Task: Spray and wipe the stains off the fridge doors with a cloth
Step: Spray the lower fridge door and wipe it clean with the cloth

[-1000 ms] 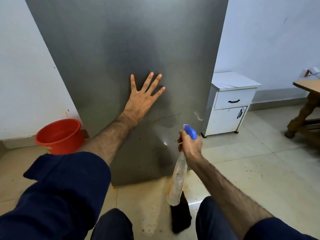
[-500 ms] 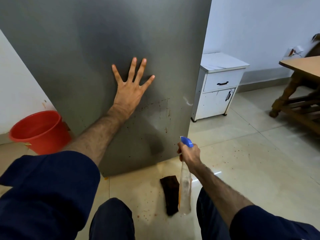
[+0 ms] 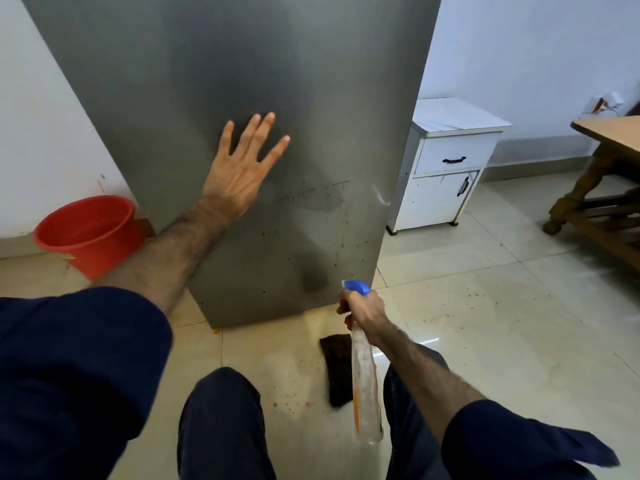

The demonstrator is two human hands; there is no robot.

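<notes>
Left hand [image 3: 239,174] lies flat on the fridge door [image 3: 242,81], fingers straight and spread, palm against the steel. Right hand [image 3: 363,308] grips the neck of the spray bottle [image 3: 365,375]; its blue nozzle [image 3: 356,287] sits just off the door's lower right corner, bottle body hanging down. Dark specks and thin streaks [image 3: 332,216] mark the door's lower right area, between the left hand and the right edge. Cloth [image 3: 337,368], dark, lies on the floor [image 3: 485,323] just below the door's bottom edge, partly behind the bottle. Red bucket [image 3: 86,233] stands left of the fridge by the wall. White cabinet [image 3: 446,171] stands right of it; open tiled floor extends to a wooden table [image 3: 609,126] at far right.
</notes>
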